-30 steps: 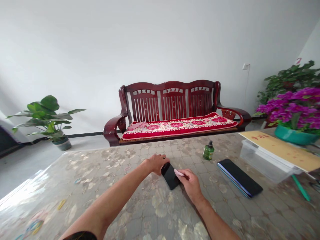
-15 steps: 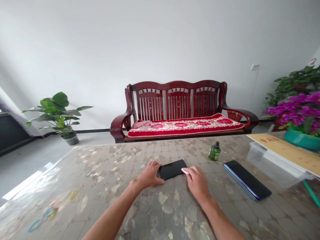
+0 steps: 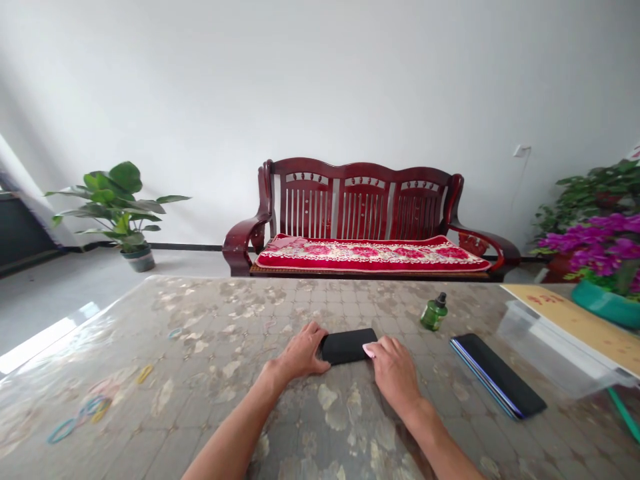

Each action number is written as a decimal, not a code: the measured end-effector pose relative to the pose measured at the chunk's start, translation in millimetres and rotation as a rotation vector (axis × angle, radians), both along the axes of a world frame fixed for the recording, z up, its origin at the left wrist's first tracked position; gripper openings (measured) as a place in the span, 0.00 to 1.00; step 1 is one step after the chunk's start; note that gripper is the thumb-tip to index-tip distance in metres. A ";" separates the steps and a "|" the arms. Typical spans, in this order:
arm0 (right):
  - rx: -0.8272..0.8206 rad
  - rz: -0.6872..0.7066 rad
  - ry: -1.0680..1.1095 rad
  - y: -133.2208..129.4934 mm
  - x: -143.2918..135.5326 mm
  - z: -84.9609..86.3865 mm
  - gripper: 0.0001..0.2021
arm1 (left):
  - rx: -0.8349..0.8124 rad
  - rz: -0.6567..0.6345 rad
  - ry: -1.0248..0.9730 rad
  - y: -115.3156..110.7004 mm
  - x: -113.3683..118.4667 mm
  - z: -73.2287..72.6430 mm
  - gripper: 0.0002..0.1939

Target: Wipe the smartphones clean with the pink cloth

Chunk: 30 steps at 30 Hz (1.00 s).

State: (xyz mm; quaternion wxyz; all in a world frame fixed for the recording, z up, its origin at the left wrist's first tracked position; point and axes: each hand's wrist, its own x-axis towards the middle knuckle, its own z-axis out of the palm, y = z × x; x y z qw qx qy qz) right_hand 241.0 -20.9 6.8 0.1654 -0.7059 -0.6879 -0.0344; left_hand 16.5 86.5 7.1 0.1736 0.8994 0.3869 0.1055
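Observation:
A black smartphone lies flat on the patterned tablecloth, dark screen up. My left hand grips its left end between thumb and fingers. At the phone's right end, my right hand pinches a small pale pink piece, perhaps a cloth or pad, against the screen's edge. Most of that piece is hidden by the fingers. Beyond my right hand stands a small green bottle with a black cap. Further right lies a stack of phones.
A clear plastic box with a tan card on top stands at the right. Behind it is a teal pot of purple flowers. Coloured rubber bands lie at the left. A red wooden bench stands beyond the table.
The view has tilted a little. The phone lies straighter across in the picture, with my left hand still at its left end and my right hand still holding the pink piece at its right end.

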 end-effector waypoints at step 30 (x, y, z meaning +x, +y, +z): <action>0.105 0.025 -0.026 26.4 -22.3 -12.5 0.12 | -0.001 0.041 -0.183 7.0 -5.3 -25.4 0.29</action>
